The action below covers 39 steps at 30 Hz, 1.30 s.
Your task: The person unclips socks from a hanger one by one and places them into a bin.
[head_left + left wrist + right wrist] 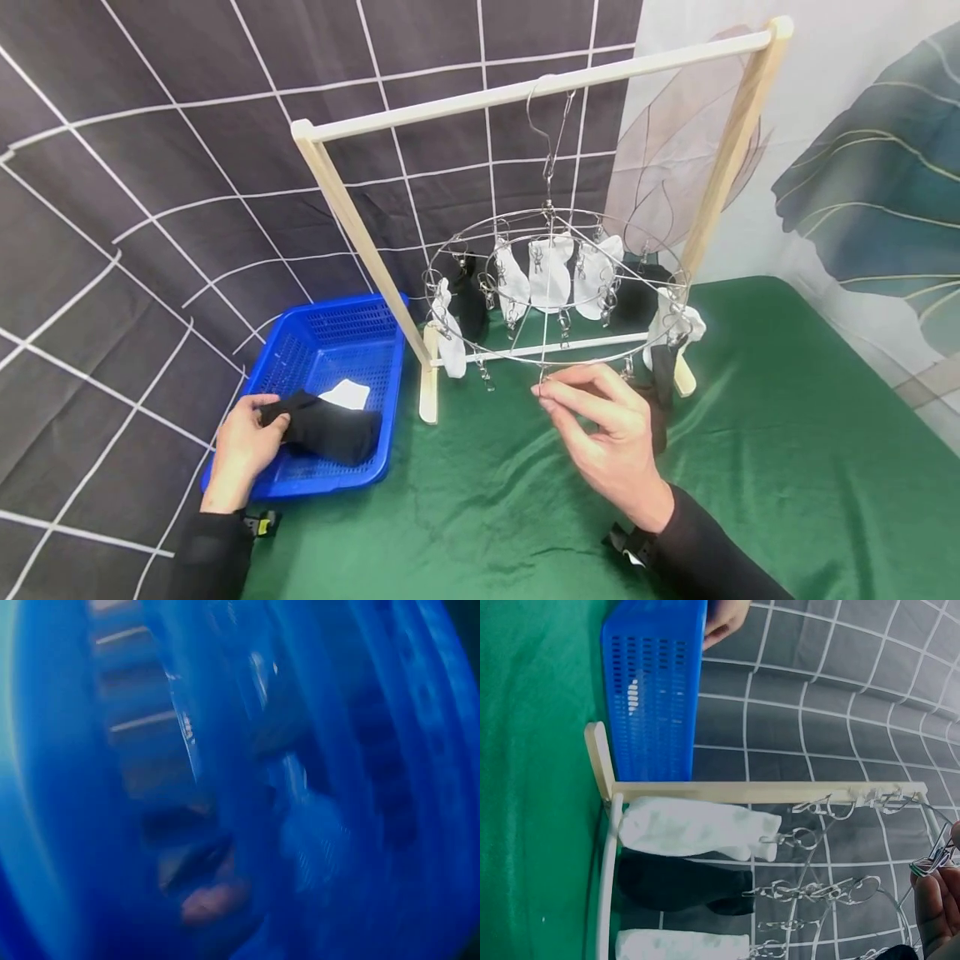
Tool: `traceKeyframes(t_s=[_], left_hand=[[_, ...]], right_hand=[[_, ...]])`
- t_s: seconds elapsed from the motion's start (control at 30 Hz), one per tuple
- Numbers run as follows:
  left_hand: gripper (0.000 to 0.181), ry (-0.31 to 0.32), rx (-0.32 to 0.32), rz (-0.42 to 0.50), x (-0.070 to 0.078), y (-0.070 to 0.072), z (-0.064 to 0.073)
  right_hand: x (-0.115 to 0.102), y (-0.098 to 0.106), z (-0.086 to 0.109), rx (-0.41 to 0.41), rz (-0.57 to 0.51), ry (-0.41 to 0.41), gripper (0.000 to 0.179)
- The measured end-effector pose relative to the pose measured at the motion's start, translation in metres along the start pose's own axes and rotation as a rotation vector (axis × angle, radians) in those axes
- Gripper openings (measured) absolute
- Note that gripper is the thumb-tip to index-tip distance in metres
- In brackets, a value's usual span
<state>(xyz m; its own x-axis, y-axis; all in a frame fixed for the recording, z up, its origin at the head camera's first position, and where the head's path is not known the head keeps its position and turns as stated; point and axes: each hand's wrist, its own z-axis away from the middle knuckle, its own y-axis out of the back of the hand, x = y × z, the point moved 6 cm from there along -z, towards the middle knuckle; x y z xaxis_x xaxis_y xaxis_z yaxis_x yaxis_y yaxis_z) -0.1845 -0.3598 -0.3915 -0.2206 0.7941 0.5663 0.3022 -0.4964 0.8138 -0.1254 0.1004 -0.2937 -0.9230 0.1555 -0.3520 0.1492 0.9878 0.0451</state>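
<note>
Black sock [337, 433], limp, in blue basket [330, 482], beside white cloth [348, 394]; one end gripped by left hand [247, 442]. Metal clip [932, 861], at near edge of round wire hanger [517, 358], pinched by right hand [611, 433]. White socks [550, 279] and dark socks [470, 304] hang from hanger.

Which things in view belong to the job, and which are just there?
Part of the job:
black sock, pinched by the left hand
white sock in the blue basket
clip of the round hanger, pinched by the right hand
hung socks
rack

Just there:
green cloth
dark grid backdrop
leaf-print curtain
</note>
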Motion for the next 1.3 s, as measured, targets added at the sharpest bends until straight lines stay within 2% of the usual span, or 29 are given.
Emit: traceKeyframes(t_s=[0.03,0.1,0.17,0.23,0.27,0.4,0.5,0.6,0.67,0.73,0.83,1.0,1.1,1.2,1.3], left_hand=[[0.039,-0.018,0.062,-0.074,0.001,0.006,0.003],[0.04,-0.056,0.204,-0.168,0.008,0.015,0.01],[0.043,-0.118,0.328,-0.199,0.025,0.02,0.017],[0.043,-0.237,0.417,-0.175,0.052,0.02,0.024],[0.042,-0.326,0.442,-0.15,0.07,0.018,0.029],[0.037,-0.737,0.445,0.005,0.156,0.003,0.059],[0.037,-0.992,0.441,0.1,0.221,-0.006,0.091],[0.036,-1.185,0.446,0.137,0.269,-0.012,0.118],[0.032,-1.275,0.428,0.147,0.291,-0.015,0.131],[0.024,-1.321,0.421,0.15,0.304,-0.018,0.138],[0.016,-1.323,0.42,0.156,0.312,-0.022,0.139],[0.016,-1.294,0.409,0.161,0.309,-0.027,0.13],[0.016,-1.286,0.406,0.171,0.304,-0.027,0.124],[0.015,-1.273,0.415,0.182,0.298,-0.024,0.118],[0.014,-1.256,0.421,0.182,0.292,-0.022,0.11]], right_hand=[[0.0,0.0,0.0,0.0,0.0,0.001,0.018],[0.0,-0.001,0.0,-0.001,0.008,0.006,0.017],[0.0,-0.001,0.0,-0.002,0.013,0.007,0.016],[0.0,-0.001,0.0,-0.003,0.023,0.007,0.015],[0.0,-0.001,0.0,-0.004,0.026,0.005,0.015],[-0.001,0.0,0.0,-0.014,0.037,-0.004,0.015],[-0.002,-0.001,0.0,-0.025,0.035,-0.016,0.016],[-0.002,-0.002,-0.001,-0.04,0.038,-0.021,0.016],[-0.003,-0.003,-0.002,-0.052,0.043,-0.019,0.015],[-0.003,-0.004,-0.002,-0.065,0.06,-0.003,0.014],[-0.005,-0.005,-0.004,-0.109,0.098,0.035,0.014],[-0.002,-0.003,-0.003,-0.185,0.173,0.078,0.019],[-0.003,0.001,-0.001,-0.201,0.224,0.103,0.021],[-0.013,0.01,-0.008,-0.134,0.224,0.193,0.017],[-0.022,0.025,-0.02,0.009,0.226,0.29,0.014]])
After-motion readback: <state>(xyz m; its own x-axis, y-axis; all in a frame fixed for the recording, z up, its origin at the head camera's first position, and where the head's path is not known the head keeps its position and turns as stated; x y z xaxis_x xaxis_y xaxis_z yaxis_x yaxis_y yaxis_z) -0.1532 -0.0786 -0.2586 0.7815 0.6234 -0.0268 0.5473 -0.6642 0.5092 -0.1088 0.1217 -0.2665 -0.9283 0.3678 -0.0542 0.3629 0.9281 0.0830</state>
